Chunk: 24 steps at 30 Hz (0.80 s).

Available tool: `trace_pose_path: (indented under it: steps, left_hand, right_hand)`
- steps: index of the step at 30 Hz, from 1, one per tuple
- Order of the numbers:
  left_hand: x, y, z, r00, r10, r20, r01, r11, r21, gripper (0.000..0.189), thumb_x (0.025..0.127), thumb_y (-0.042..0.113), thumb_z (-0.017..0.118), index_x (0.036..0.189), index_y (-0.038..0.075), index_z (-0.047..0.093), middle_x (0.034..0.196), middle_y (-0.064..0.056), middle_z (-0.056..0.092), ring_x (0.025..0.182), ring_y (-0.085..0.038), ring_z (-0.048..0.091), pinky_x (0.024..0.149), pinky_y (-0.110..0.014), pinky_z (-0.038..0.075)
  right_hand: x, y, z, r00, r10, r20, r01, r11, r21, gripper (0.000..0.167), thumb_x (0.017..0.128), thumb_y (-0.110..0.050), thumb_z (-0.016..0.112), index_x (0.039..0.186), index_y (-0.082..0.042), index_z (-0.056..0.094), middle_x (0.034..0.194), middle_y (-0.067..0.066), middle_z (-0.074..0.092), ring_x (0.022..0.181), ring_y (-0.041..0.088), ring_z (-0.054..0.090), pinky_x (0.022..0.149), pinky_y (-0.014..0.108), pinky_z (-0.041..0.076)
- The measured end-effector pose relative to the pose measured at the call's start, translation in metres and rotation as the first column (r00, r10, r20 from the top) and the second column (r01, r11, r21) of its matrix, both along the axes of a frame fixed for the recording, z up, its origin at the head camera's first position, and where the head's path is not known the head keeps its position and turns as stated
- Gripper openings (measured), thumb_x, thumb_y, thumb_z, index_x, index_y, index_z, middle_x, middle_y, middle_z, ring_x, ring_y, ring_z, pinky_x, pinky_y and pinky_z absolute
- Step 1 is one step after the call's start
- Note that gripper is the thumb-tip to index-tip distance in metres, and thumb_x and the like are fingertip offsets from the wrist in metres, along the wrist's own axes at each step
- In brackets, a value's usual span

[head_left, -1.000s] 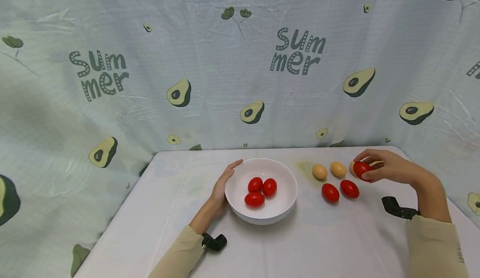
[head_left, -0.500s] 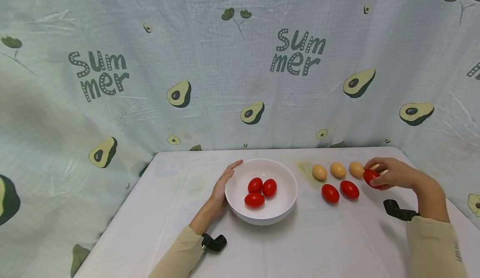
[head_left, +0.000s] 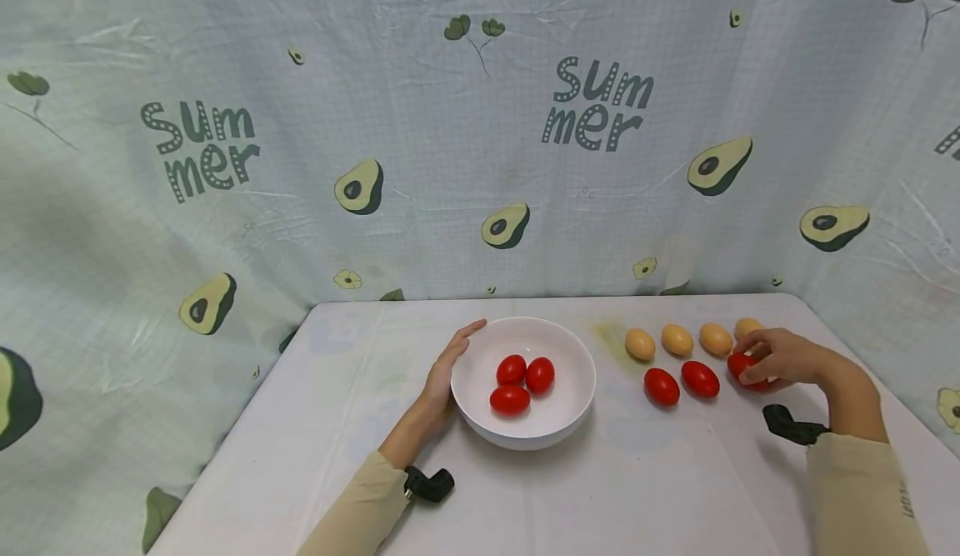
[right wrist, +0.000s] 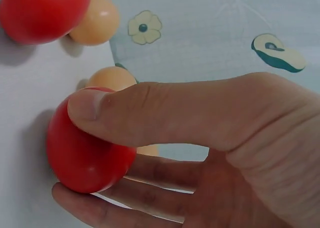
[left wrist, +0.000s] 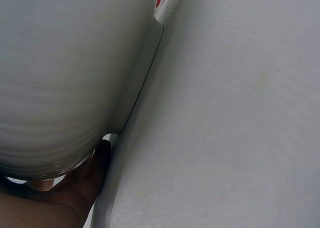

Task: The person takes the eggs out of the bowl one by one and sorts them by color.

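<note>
At the far right of the table my right hand (head_left: pixel 787 356) holds a red egg (head_left: pixel 742 366), which sits low at the table surface. In the right wrist view, the thumb presses on the held red egg (right wrist: pixel 92 153) and the fingers lie along its other side. My left hand (head_left: pixel 442 373) rests against the left side of a white bowl (head_left: pixel 465 402), its fingers reaching up to the rim. Three red eggs (head_left: pixel 510 400) lie inside the bowl. In the left wrist view, the bowl's outer wall (left wrist: pixel 75 73) hides part of the left hand (left wrist: pixel 75 193).
Two more red eggs (head_left: pixel 700 379) lie in a row left of the right hand. Behind them stands a row of several tan eggs (head_left: pixel 677 340). A white cloth covers the table (head_left: pixel 615 489); a patterned curtain (head_left: pixel 420 122) hangs behind it.
My right hand has come toward me and down with the red egg, bringing it into line with the other two red ones. The left hand and the bowl stay put.
</note>
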State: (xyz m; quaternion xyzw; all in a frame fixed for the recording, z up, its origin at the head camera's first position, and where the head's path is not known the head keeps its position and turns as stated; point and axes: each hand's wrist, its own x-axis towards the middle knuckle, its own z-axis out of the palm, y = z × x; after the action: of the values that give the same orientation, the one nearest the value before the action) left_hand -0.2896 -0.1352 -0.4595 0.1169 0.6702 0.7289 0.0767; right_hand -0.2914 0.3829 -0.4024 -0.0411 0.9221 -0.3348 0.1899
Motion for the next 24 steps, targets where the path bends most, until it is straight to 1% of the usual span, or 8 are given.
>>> trace_pose_path:
  steps: [4, 10, 19, 24]
  left_hand:
    - [-0.0001, 0.0002, -0.0002, 1.0, -0.001, -0.004, 0.001, 1.0, -0.006, 0.052, 0.11, 0.034, 0.026, 0.159, 0.021, 0.04, 0.171, -0.001, 0.027, 0.157, -0.029, 0.028, 0.131, -0.051, 0.019]
    - [-0.0003, 0.0, -0.0012, 1.0, -0.006, -0.006, 0.006, 1.0, -0.001, 0.053, 0.11, 0.034, 0.027, 0.159, 0.021, 0.039, 0.171, -0.001, 0.026, 0.158, -0.029, 0.027, 0.131, -0.051, 0.019]
    - [0.0002, 0.0005, -0.0015, 1.0, -0.008, -0.002, 0.008, 1.0, 0.004, 0.054, 0.11, 0.034, 0.026, 0.16, 0.019, 0.038, 0.171, -0.001, 0.026, 0.158, -0.029, 0.027, 0.132, -0.051, 0.018]
    - [0.0002, 0.0007, -0.0015, 1.0, -0.01, -0.001, 0.01, 1.0, 0.013, 0.054, 0.11, 0.034, 0.026, 0.16, 0.018, 0.037, 0.171, -0.001, 0.026, 0.158, -0.029, 0.027, 0.132, -0.051, 0.018]
  right_hand:
    - [0.0004, -0.001, -0.001, 1.0, -0.002, 0.021, 0.002, 1.0, -0.004, 0.059, 0.089, -0.011, 0.075, 0.132, 0.014, 0.044, 0.126, 0.039, 0.051, 0.113, 0.046, 0.055, 0.085, 0.045, 0.065]
    - [0.0018, -0.0039, 0.0001, 0.999, -0.012, 0.048, 0.012, 1.0, -0.01, 0.056, 0.089, -0.009, 0.075, 0.13, 0.012, 0.043, 0.124, 0.038, 0.052, 0.111, 0.044, 0.056, 0.085, 0.045, 0.064]
    - [0.0033, -0.0043, -0.0003, 1.0, -0.004, 0.023, 0.004, 1.0, 0.017, 0.056, 0.089, -0.009, 0.074, 0.131, 0.012, 0.044, 0.124, 0.039, 0.052, 0.111, 0.044, 0.056, 0.085, 0.045, 0.064]
    - [0.0036, -0.0033, -0.001, 1.0, 0.002, 0.011, -0.002, 1.0, 0.014, 0.057, 0.088, -0.008, 0.074, 0.132, 0.012, 0.044, 0.124, 0.039, 0.051, 0.111, 0.046, 0.055, 0.085, 0.045, 0.064]
